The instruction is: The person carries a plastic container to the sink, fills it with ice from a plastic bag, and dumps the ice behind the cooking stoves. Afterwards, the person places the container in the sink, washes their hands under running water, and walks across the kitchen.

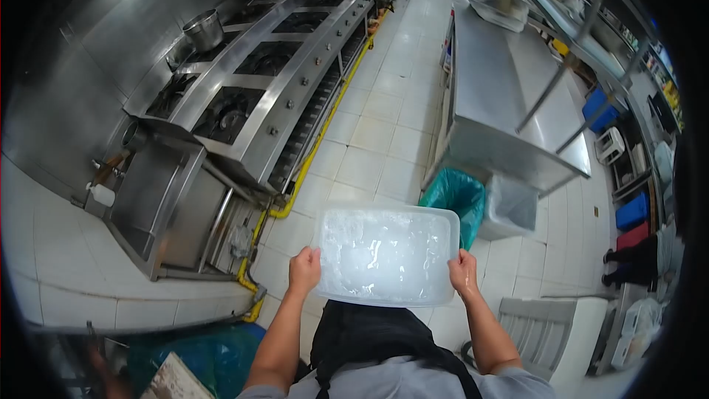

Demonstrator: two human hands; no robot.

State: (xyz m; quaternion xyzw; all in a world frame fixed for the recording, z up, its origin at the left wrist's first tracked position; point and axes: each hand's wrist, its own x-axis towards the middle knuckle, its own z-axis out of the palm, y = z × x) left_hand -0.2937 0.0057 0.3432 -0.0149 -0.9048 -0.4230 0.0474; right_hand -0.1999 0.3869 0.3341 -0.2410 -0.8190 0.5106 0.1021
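A large translucent white plastic tub is held out in front of my body, above the tiled floor. Its inside looks wet, with shiny highlights; I cannot tell whether liquid stands in it. Fingers of my left hand are wrapped round the tub's left rim. On the opposite side, my right hand grips the right rim, and it looks wet. Just beyond the tub's far right corner stands a bin lined with a green bag.
A steel stove with several burners and pots runs along the left, edged by a yellow pipe. Nearer is a steel sink. At right stand a steel table and a clear plastic bin. A person is at far right.
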